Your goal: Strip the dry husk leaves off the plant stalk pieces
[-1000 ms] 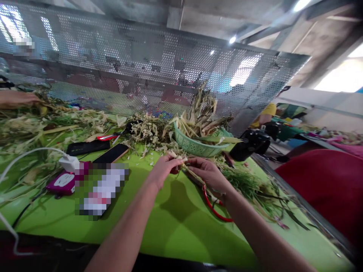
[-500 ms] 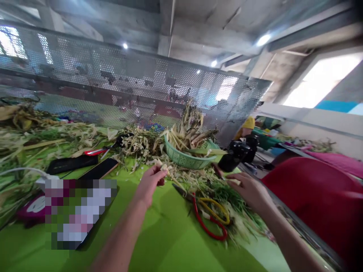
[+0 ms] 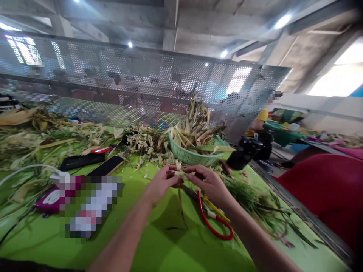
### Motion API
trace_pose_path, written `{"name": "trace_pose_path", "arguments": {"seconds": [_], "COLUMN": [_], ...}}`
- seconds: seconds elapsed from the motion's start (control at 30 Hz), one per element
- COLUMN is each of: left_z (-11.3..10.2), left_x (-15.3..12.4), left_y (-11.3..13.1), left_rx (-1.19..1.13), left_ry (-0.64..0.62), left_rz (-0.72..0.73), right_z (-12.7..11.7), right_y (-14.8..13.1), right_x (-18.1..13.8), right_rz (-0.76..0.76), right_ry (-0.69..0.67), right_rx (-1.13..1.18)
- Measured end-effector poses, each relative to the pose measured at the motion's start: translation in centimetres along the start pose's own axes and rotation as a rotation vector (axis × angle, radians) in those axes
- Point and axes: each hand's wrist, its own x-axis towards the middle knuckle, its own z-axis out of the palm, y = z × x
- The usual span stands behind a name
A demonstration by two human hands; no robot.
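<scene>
Over the green tabletop (image 3: 159,241), my left hand (image 3: 163,184) pinches a small pale bundle of dried corn husk (image 3: 179,172). My right hand (image 3: 208,183) has its fingers closed at the other side of the same bundle, so both sets of fingertips nearly meet. A thin dry strand (image 3: 180,206) hangs down from it toward the table. Just under my right hand lies a pair of scissors (image 3: 217,223) with one red and one yellow handle; its blades are partly hidden. Behind my hands stands a light green plastic basket (image 3: 193,155) with long dried husks in it.
Husk scraps (image 3: 147,145) cover the back. Green grassy stems (image 3: 244,194) lie to the right. At left are a purple power bank (image 3: 51,200) with a white cable, dark flat cases (image 3: 82,161) and a red cutter (image 3: 102,150). Black bottles (image 3: 245,151) stand at the right edge; a person in yellow (image 3: 259,119) is beyond.
My right hand has come in from the grassy stems at the right to meet my left hand at the husk bundle. A thin strand now hangs below. The view has shifted slightly.
</scene>
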Motion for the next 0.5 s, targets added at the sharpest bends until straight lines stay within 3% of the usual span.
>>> {"name": "trace_pose_path", "arguments": {"seconds": [0.27, 0.5], "left_z": [0.8, 0.4], "left_x": [-0.4, -0.7], "left_y": [-0.4, 0.1], "left_rx": [0.106, 0.178], "left_ry": [-0.118, -0.034], "left_rz": [-0.044, -0.138], "right_z": [1.6, 1.0], "right_y": [1.2, 1.7], "right_x": [-1.5, -1.6], "right_rz": [0.200, 0.242], "right_ry": [-0.070, 0.122], "right_rx": [0.449, 0.496]}}
